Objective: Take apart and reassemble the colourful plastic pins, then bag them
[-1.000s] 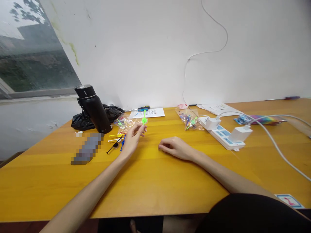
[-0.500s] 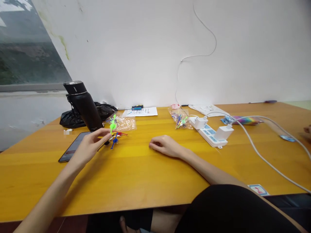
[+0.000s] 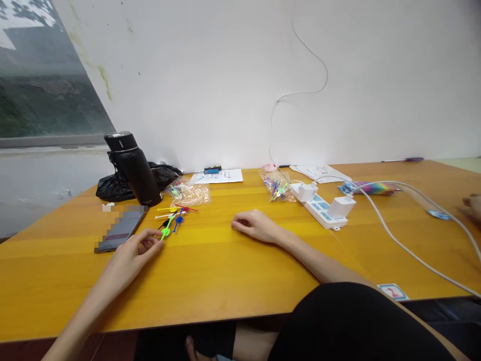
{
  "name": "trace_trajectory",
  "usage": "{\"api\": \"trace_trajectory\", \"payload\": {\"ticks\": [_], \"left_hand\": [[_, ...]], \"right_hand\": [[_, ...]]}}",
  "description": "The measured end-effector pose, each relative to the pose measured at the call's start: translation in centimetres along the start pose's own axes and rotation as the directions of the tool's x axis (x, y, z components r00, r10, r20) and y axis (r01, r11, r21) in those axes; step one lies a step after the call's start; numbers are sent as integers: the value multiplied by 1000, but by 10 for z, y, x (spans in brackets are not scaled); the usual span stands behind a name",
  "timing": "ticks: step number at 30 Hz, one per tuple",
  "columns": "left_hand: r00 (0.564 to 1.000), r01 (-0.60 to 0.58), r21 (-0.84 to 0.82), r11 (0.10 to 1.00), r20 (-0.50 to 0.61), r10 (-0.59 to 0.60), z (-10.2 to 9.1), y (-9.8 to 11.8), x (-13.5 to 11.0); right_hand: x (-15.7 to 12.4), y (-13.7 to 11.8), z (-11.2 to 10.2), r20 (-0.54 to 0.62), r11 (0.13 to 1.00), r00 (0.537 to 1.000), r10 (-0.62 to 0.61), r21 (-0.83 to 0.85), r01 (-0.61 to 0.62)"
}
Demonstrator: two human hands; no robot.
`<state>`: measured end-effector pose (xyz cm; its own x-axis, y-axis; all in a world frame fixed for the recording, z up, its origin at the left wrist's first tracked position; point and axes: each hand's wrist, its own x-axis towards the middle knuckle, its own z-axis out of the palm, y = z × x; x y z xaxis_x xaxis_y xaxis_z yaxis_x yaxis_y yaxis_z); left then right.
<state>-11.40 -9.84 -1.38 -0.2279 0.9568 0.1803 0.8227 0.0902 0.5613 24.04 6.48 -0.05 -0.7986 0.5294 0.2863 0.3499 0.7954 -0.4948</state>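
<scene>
My left hand [image 3: 137,249] is low over the table, thumb and fingertips pinching one end of a green plastic spinner arrow [image 3: 166,231] that has a round disc in its middle. Just beyond it lie similar spinner arrows: a blue one [image 3: 179,219], a red one [image 3: 187,208] and a yellow one [image 3: 171,209], with white and black ones partly covered among them. My right hand [image 3: 256,225] rests on the tabletop, its fingers loosely curled in and no object showing in them.
A phone [image 3: 126,228] and a black bottle [image 3: 135,173] stand close by my left hand. Plastic bags [image 3: 195,193] and papers lie toward the wall. On the right are a power strip [image 3: 323,210], white cables, a rainbow-coloured packet [image 3: 376,188] and another person's blurred hand [image 3: 474,206].
My left hand has come down and nearer with the green spinner arrow, from above the pile to table level beside the other arrows. The right hand stays put.
</scene>
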Motion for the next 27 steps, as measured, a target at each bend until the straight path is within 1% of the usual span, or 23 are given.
{"api": "trace_trajectory", "payload": {"ticks": [3,6,8,10,12,14,15,16,17,18,19,20,21,22,24,25,26,27], "left_hand": [[1000,1,5,1000,14,-1,1,0,3],[1000,5,45,999,6,-5,1,2,4],[999,-9,93,996,-32,12,-1,6,4],[993,-37,151,988,-106,53,-4,12,4],[976,-70,197,978,-188,108,-9,22,5],[961,-103,196,975,-232,148,-13,39,11],[958,-120,174,977,-239,160,-14,50,16],[961,-138,140,980,-220,167,-12,62,23],[969,-167,94,982,-167,181,-7,75,32],[973,-218,48,975,-72,221,1,88,42],[962,-273,18,962,32,273,11,100,53],[938,-332,-3,943,106,330,25,111,64],[905,-396,-27,918,158,395,40,120,74],[885,-433,-36,901,174,432,56,127,84],[871,-450,-55,891,193,451,86,133,97],[871,-449,-52,892,200,449,98,134,100],[879,-443,-36,896,176,443,107,133,102],[869,-459,-41,887,185,459,113,131,101]], "right_hand": [[0,1,1,3,1000,1000,-10,-11,10],[1,1,2,3,1000,1000,-23,-8,23],[0,0,2,-1,1000,1000,-27,1,27],[0,0,2,-6,1000,1000,-28,12,28],[-1,0,2,-12,999,1000,-26,26,26],[-1,0,2,-16,999,1000,-14,37,15],[-1,1,2,-18,999,1000,-4,37,4],[0,2,2,-21,999,1000,8,35,-8],[0,3,2,-27,999,999,21,31,-21],[0,5,2,-37,999,999,38,29,-37],[1,7,2,-50,998,997,60,29,-59],[1,10,2,-68,996,994,89,31,-87],[1,13,2,-89,992,988,123,34,-120],[1,16,1,-112,988,981,156,38,-153],[2,22,0,-153,979,967,205,39,-202],[2,25,0,-169,976,962,217,35,-214],[1,28,-1,-180,975,958,222,28,-220],[1,29,-1,-186,975,957,223,20,-223]]}}
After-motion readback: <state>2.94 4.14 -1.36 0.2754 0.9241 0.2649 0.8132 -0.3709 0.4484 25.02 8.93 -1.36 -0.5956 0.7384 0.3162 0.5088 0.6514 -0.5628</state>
